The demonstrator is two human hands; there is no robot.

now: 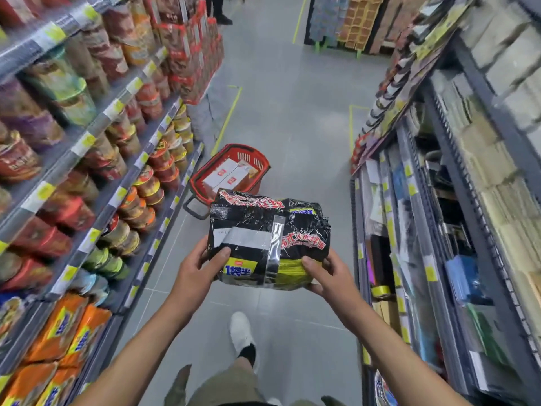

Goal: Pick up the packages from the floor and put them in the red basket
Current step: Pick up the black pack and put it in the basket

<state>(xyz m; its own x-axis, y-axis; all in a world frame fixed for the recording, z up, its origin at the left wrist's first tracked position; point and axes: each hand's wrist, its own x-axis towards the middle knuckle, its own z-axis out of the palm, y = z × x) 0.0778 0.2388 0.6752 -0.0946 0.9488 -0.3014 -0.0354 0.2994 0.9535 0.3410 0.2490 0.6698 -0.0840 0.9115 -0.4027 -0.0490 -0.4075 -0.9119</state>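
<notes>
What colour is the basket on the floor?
The basket is red, seen best in the head view.

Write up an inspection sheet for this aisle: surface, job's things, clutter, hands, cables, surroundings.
Surface: grey floor marked with yellow tape lines.
Job's things: black package is held off the floor in both hands. The red basket stands on the floor ahead, near the left shelves, with white boxes inside.
Clutter: nothing seen on the visible floor.
Hands: left hand grips the package's near left corner; right hand grips its near right edge.
Cables: nothing seen.
Surroundings: left shelves hold noodle cups and bags. The goods on the right shelves are too blurred to name. Another person's feet are at the far end.
</notes>
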